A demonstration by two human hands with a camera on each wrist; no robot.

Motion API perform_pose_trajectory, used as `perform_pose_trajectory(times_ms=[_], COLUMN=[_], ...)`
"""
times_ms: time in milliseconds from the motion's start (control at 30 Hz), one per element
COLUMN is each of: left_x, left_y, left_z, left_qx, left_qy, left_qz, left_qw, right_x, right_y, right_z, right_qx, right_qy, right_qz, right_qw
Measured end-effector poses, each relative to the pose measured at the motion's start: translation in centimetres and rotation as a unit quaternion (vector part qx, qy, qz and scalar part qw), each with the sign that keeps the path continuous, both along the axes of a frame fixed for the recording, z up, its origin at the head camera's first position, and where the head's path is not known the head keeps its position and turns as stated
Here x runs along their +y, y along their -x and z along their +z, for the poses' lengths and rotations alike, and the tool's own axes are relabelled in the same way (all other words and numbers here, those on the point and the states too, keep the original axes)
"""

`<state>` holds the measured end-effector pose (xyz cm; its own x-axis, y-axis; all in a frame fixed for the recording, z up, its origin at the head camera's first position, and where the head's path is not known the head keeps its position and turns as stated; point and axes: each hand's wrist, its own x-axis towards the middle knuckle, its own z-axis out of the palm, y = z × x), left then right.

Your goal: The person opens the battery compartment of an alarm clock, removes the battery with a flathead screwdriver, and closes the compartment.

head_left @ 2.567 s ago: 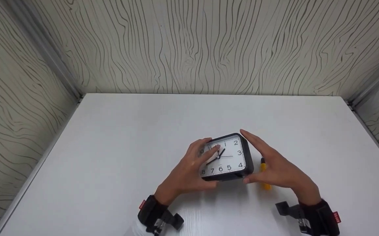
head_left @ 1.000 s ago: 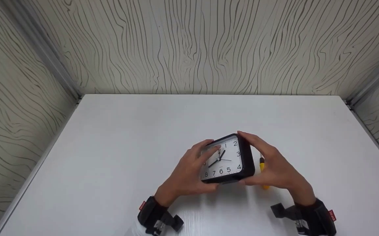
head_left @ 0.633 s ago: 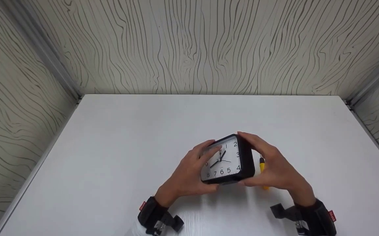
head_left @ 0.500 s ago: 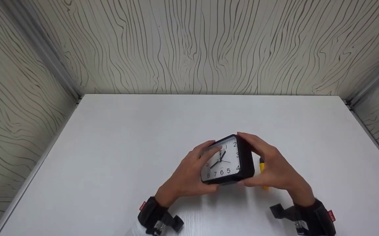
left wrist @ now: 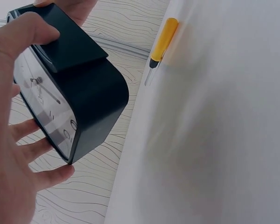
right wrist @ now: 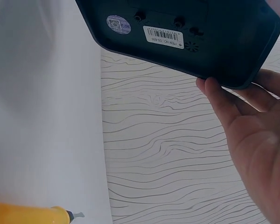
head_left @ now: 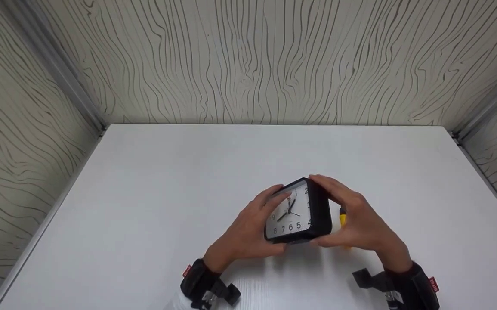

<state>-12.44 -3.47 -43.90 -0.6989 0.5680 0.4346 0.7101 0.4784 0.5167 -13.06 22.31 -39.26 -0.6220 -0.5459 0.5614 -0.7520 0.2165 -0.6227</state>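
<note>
A: Where's the clock (head_left: 300, 210)?
B: I see it raised over the tabletop (head_left: 179, 181), between the left hand (head_left: 250, 228) and right hand (head_left: 362, 224), neither clearly nearer. Its width spans hand to hand, the face angled leftward.
A: And the grip?
B: Both hands pinch it, thumbs below, fingers above; one left finger crosses the face.
A: What does the head view miss?
B: The right wrist view gives me the back, with its label (right wrist: 163, 37) and knobs (right wrist: 178, 22). The left wrist view shows the whole screwdriver (left wrist: 164, 39), partly hidden by the right hand from above.
</note>
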Motion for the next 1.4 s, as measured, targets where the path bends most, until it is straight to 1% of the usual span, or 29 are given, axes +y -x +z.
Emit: perform_pose_trajectory(times_ms=[133,300,433,600,767,967,1067,1233,1400], left_x=[0.0,0.1,0.2,0.4,0.5,0.5,0.5,0.5,0.4], left_y=[-0.1,-0.3,-0.4,-0.6,-0.6,-0.5,-0.6,-0.7,-0.7], left_z=[0.1,0.4,0.6,0.8,0.8,0.6,0.6,0.6,0.7], left_qx=[-0.008,-0.009,-0.007,-0.019,-0.035,-0.032,-0.036,-0.034,-0.030], left_qy=[-0.004,-0.011,-0.014,-0.024,-0.036,-0.052,-0.052,-0.045,-0.055], left_qz=[-0.003,-0.010,-0.013,-0.021,-0.031,-0.049,-0.056,-0.053,-0.054], left_qw=[1.0000,0.9999,0.9998,0.9993,0.9983,0.9969,0.9965,0.9970,0.9966], right_x=[-0.2,-0.4,-0.5,-0.6,-0.7,-0.9,-1.0,-1.0,-1.0], right_y=[0.1,0.1,0.0,-0.2,-0.4,-0.5,-0.6,-0.8,-1.1], right_z=[-0.1,-0.4,-0.5,-0.4,-0.2,0.0,0.0,0.0,0.2], right_qx=[0.009,0.011,0.012,0.011,0.009,0.014,0.017,0.011,0.005], right_qy=[-0.003,-0.007,-0.015,-0.031,-0.047,-0.067,-0.084,-0.107,-0.122], right_qz=[0.004,0.007,0.000,-0.003,-0.004,-0.008,-0.016,-0.035,-0.046], right_qw=[1.000,1.000,1.000,0.999,0.999,0.998,0.996,0.994,0.991])
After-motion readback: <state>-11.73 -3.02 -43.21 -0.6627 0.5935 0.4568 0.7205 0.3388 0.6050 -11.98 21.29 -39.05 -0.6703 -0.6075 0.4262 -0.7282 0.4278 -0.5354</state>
